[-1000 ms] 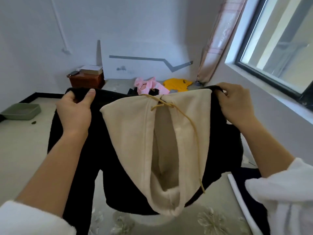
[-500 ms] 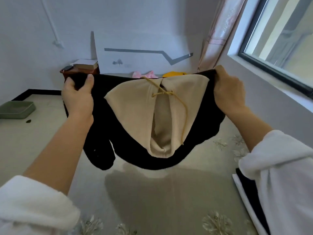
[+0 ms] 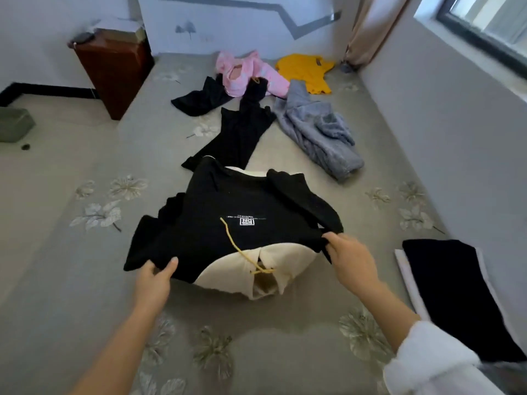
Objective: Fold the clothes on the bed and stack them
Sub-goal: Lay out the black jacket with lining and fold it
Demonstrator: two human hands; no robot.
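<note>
Fingers of the left hand (image 3: 155,276) and right hand (image 3: 349,259) pinch the near shoulders of the black hoodie (image 3: 228,220). It lies mid-bed (image 3: 51,252), stretching away from both hands equally, cream hood (image 3: 256,276) nearest.

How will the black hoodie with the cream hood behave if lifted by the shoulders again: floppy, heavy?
Likely floppy: the black hoodie lies rumpled, edges bunched in the left hand and right hand. Probably fairly heavy for its size; the fabric looks thick. The cream hood and drawstring would likely dangle.
</note>
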